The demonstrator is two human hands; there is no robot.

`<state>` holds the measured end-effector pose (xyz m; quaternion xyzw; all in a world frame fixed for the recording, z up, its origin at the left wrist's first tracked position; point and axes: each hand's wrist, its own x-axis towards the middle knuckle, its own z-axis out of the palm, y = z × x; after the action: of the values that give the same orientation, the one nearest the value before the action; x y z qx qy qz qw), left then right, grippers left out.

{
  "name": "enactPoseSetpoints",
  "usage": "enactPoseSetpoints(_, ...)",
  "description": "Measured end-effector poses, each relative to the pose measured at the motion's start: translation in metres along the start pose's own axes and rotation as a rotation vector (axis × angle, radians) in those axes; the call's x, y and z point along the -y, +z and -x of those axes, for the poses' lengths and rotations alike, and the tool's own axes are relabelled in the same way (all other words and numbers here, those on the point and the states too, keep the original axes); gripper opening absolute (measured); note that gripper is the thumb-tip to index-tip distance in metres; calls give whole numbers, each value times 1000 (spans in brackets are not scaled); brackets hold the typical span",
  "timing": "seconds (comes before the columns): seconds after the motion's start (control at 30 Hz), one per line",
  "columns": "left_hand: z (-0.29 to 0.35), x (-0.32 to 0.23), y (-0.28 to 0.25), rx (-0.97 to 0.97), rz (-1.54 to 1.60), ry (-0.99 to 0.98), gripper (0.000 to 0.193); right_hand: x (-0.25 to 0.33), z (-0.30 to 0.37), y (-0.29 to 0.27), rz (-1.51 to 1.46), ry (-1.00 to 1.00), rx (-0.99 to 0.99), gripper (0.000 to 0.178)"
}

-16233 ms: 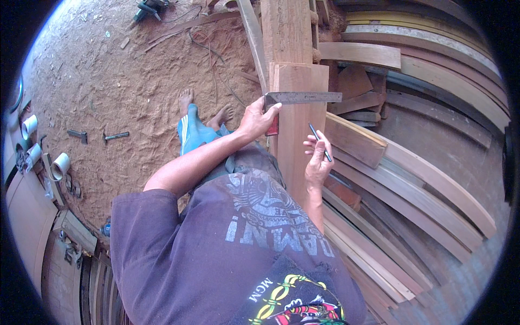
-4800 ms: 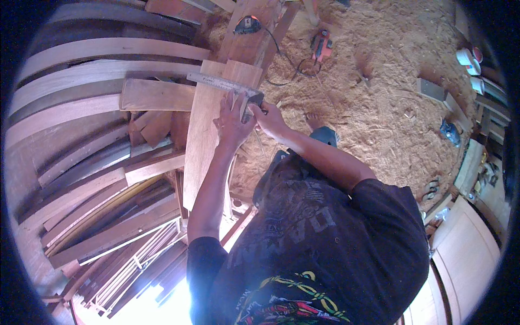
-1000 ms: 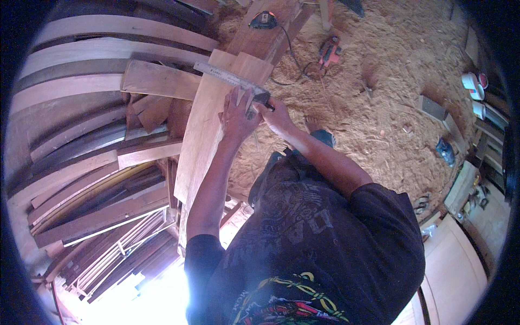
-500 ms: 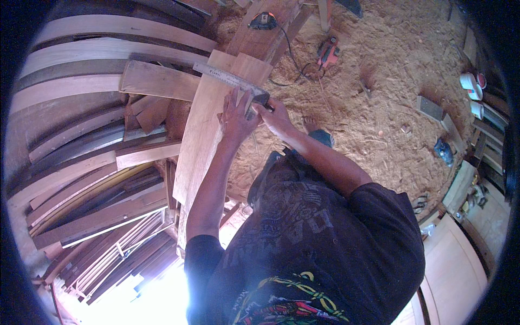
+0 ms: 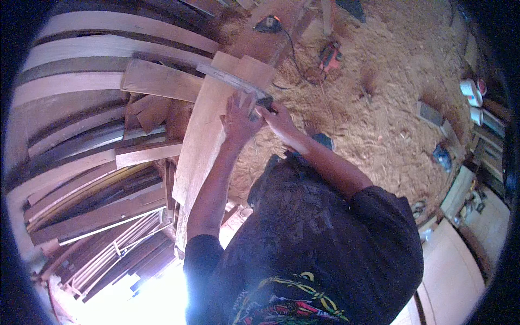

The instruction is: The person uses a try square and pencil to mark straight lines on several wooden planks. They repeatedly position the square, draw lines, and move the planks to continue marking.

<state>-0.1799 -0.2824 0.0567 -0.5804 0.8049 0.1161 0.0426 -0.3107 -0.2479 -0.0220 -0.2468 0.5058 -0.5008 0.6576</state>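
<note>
A light wooden board [image 5: 197,143] lies lengthwise on the bench, in front and to my left. Across its far part rests a metal try square [image 5: 230,79], its dark stock against the board's right edge. My left hand [image 5: 241,116] lies on the board just on the near side of the blade, fingers stretched and spread. At the stock my right hand [image 5: 280,122] is closed, thumb and fingers gripping the square's end. Whether a small marking tool is also in those fingers is hidden.
A tape measure [image 5: 268,23] sits on the bench's far end. Beyond the bench, a red and black corded power tool [image 5: 330,56] lies on shavings. Stacked planks [image 5: 103,51] fill the left side. A blue bottle [image 5: 442,157] and white containers [image 5: 471,92] stand at right.
The whole view has shifted slightly. Both hands stay by the square on the board, with only a slight change in the fingers.
</note>
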Motion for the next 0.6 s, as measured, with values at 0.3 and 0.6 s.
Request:
enactPoseSetpoints(0.3, 1, 0, 3, -2, 53, -56, 89, 55, 19, -62, 287, -216, -173, 34)
enactPoseSetpoints(0.6, 2, -6, -2, 14, 68, -80, 89, 117, -24, -46, 779, -471, 103, 33)
